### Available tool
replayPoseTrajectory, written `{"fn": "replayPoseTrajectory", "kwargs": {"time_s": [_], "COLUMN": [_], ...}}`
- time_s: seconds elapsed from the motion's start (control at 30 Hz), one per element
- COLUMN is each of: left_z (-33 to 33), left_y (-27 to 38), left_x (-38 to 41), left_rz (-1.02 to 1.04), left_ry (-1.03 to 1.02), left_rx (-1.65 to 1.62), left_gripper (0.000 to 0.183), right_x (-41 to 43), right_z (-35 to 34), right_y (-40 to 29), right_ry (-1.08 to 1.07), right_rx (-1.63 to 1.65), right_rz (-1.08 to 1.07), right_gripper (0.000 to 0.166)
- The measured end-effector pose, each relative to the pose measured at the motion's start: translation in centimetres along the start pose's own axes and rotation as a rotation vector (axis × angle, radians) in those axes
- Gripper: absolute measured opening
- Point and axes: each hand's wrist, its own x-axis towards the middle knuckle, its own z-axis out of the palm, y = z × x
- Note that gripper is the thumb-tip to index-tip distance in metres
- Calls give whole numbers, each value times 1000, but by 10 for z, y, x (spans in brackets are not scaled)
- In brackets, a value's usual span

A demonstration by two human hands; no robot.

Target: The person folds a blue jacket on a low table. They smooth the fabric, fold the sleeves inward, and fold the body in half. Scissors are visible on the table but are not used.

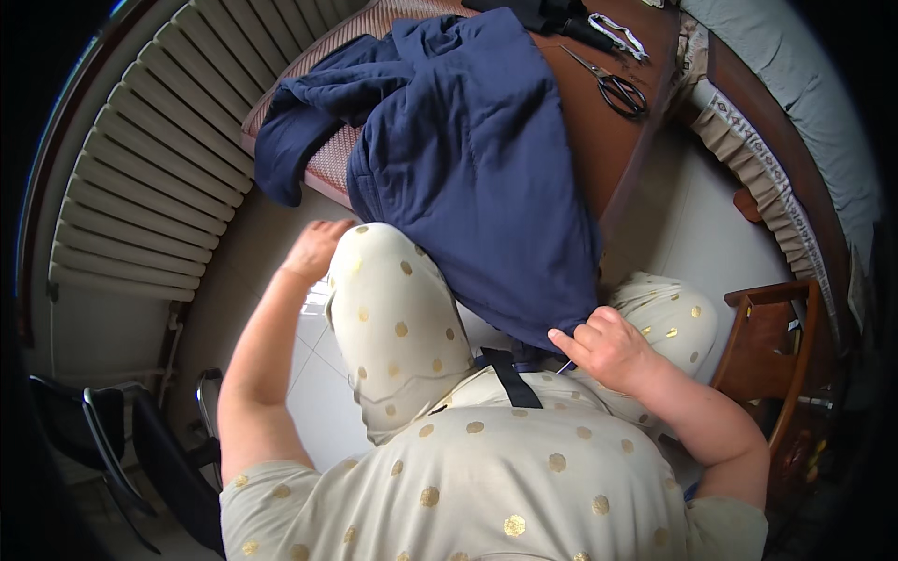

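A dark blue padded cloth garment [477, 161] spreads over a table with a woven mat and hangs down to my lap. My right hand [607, 347] grips its lower right corner, fingers curled, with a thin pale stick-like thing showing just beneath. My left hand [319, 249] rests beside my left knee, its fingertips partly hidden behind the knee; whether it holds anything cannot be seen. A black strap [514, 379] lies across my lap. Black-handled scissors [617, 95] lie partly opened on the brown tabletop, right of the garment.
Black cloth [554, 17] and a white elastic-like loop [617, 35] lie at the table's far end. A ribbed radiator [147, 168] stands at left, above black chairs [161, 449]. On the right are a wooden drawer [765, 350] and a bed with a ruffled skirt [758, 182].
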Motion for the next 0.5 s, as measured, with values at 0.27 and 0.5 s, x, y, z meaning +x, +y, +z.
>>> {"fn": "replayPoseTrajectory", "kwargs": {"time_s": [0.27,0.5], "left_z": [-109,-46], "left_y": [152,154], "left_x": [85,180], "left_rz": [290,141], "left_ry": [430,274], "left_rx": [-208,-2], "left_gripper": [52,71], "right_x": [2,24], "right_z": [-18,-33], "right_y": [28,40], "right_ry": [-3,22], "right_rx": [-44,42], "right_rz": [-9,48], "right_gripper": [35,29]}}
